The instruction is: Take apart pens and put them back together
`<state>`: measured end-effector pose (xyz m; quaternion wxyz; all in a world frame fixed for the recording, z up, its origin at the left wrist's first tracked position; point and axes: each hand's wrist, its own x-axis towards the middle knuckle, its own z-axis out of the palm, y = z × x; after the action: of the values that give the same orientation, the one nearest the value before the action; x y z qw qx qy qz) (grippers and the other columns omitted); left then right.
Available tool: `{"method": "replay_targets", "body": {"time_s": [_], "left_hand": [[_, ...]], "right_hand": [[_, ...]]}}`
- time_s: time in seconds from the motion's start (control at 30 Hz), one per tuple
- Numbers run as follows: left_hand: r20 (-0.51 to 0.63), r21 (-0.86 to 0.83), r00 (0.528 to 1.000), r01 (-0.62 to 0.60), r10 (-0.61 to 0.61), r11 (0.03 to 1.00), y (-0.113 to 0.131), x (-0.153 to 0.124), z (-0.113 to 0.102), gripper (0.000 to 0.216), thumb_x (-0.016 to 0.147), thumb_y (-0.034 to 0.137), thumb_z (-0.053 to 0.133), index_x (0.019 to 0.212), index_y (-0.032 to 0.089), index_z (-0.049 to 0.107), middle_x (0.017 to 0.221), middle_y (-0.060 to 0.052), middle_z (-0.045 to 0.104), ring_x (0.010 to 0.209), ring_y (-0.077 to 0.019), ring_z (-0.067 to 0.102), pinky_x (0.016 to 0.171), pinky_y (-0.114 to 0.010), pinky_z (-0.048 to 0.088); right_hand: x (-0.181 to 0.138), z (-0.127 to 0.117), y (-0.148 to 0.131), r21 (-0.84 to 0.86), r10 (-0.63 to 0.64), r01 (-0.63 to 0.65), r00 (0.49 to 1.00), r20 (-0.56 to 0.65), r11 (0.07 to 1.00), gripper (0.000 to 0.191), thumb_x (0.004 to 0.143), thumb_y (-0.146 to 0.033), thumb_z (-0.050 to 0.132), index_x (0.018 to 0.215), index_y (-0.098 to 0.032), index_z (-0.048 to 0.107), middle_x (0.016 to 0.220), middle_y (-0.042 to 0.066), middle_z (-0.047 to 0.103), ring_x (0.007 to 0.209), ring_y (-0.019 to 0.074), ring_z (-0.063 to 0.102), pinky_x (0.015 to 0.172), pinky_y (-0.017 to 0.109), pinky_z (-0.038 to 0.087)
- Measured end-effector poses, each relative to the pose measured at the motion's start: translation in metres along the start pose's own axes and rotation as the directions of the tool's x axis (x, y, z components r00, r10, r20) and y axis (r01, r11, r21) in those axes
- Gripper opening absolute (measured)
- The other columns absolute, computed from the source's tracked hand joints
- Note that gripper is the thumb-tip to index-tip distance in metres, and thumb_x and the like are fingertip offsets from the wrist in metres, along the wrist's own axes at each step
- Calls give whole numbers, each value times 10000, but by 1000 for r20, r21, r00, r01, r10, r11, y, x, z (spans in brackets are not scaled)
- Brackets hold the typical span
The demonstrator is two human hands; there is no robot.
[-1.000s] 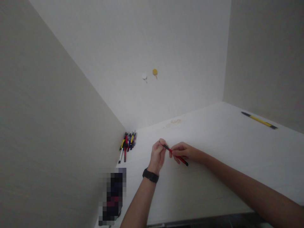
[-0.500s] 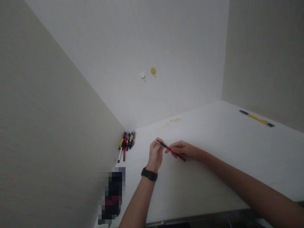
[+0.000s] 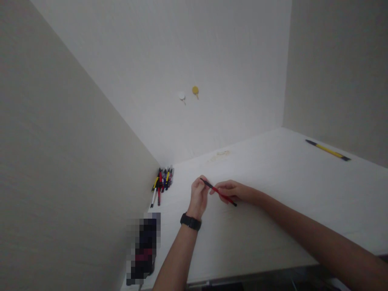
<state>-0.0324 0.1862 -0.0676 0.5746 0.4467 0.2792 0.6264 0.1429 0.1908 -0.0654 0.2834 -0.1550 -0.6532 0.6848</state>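
- Standing at the near edge of the white table (image 3: 273, 226), by the left wall, is a dark object (image 3: 144, 250) too blurred to identify.
- A black watch (image 3: 190, 222) sits on the left wrist, and both forearms reach in over the tabletop.
- The left hand (image 3: 198, 195) is curled closed, with its fingertips pinching the black upper end of a red pen (image 3: 218, 192).
- The right hand (image 3: 233, 190) is closed round the lower part of the barrel, so only the dark tip pokes out.
- The pen slants between the two hands just above the table; holding it at both ends seems to keep it steady.
- A bundle of pens (image 3: 162, 182) in red, yellow, black and white lies tight in the corner, where the walls likely stop them rolling.
- A yellow pen (image 3: 327, 150) lies alone by the right wall, well apart from the hands.
- Two small round pegs, one white (image 3: 182, 96) and one yellow (image 3: 195, 90), are stuck side by side on the back wall.
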Motion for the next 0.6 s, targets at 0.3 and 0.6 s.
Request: {"method": "replay_targets", "body": {"time_s": [0.3,0.6], "left_hand": [[3,-66,1000,-27,27,997,1,0,1,319,675,381,786,681,142,575,639,32,454,595,-72,417,558,-187,354],[15,-23,1000,3,-3,1000,4,-2,6,301,693,392,772,796,150,625,797,-6,559,621,-69,462,587,-196,381]], "right_hand": [[-1,2,-3,-33,22,-23,999,-45,999,308,772,-430,670,833,-150,555,587,-41,567,468,64,448,438,192,298],[-1,2,-4,-94,-26,15,993,-116,995,332,763,-434,691,807,-177,486,525,-91,476,423,44,359,404,183,238]]}}
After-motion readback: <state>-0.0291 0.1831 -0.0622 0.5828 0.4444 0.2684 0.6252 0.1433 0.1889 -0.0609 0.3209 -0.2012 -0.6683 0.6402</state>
